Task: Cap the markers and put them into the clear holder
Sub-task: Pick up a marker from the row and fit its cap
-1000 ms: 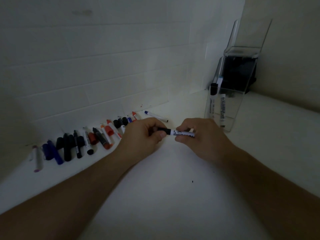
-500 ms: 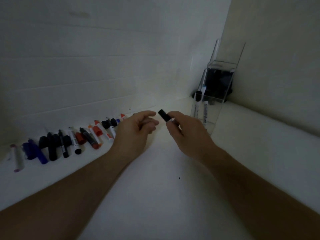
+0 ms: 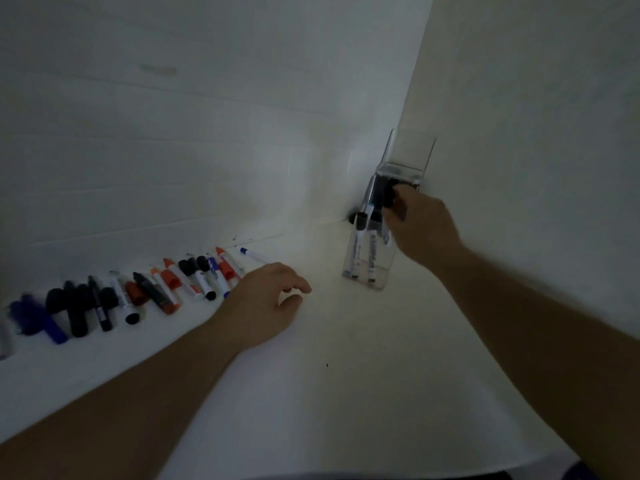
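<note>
Right hand [image 3: 420,225] at right of centre, up against the clear holder [image 3: 367,271] in the corner, fingers curled round a black-capped marker [image 3: 390,195] held at the holder's open top; blurred, can't tell whether the marker's lower end is inside yet. Two capped markers [image 3: 363,251] stand upright in the holder already. Left hand [image 3: 266,299] at frame centre, low over the white table [image 3: 311,393], fingers loosely bent and holding nothing, just right of the row of loose markers and caps [image 3: 138,292] lying along the wall at left.
</note>
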Demonstrator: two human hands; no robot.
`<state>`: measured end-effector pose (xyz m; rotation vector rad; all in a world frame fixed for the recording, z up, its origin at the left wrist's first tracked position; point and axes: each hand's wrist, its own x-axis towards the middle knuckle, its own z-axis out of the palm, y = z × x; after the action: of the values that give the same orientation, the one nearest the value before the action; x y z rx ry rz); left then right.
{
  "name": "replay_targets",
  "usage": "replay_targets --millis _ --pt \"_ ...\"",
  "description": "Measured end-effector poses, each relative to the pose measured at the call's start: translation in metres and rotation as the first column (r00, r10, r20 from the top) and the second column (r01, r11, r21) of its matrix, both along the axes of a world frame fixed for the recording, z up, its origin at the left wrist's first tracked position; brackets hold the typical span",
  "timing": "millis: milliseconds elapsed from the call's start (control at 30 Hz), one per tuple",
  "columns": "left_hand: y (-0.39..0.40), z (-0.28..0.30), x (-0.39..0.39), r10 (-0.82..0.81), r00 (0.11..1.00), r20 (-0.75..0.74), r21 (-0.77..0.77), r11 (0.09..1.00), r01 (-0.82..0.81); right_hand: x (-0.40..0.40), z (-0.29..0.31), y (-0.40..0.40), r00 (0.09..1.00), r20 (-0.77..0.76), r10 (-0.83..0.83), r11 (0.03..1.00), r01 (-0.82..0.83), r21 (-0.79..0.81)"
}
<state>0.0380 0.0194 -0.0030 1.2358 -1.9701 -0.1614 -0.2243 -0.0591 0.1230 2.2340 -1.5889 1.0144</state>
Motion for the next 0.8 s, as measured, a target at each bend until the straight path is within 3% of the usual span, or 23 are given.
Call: replay_targets --millis 200,400,467,567,667,800 --pt "0.0 -0.001 0.002 0.012 1.0 -0.011 0.032 0.999 -0.011 0.0 -0.015 -0.008 0.986 -0.163 -0.04 0.994 0.056 0.095" --pt "0.001 -0.002 0.002 0.007 1.0 -0.017 0.028 1.0 -0.006 -0.001 -0.026 -0.014 0.979 -0.204 0.006 0.972 0.042 0.232" --pt "0.002 -0.001 0.004 0.004 1.0 -0.006 0.021 1.0 -0.004 0.001 -0.03 -0.015 0.984 -0.176 -0.003 0.979 0.039 0.2" --pt "0.004 -0.001 0.008 -0.015 0.999 0.037 0.019 1.0 0.014 0.011 -0.036 -0.006 0.997 -0.054 -0.055 0.998 0.054 -0.021" --pt "0.006 0.006 0.016 0.056 0.992 0.116 0.024 0.998 -0.059 0.04 -0.049 0.009 0.985 -0.054 0.163 0.977 -0.169 -0.132" --pt "0.006 0.023 0.032 0.342 0.931 0.124 -0.027 0.94 -0.341 0.094 -0.078 0.0 0.939 0.001 0.343 0.937 -0.343 0.07"
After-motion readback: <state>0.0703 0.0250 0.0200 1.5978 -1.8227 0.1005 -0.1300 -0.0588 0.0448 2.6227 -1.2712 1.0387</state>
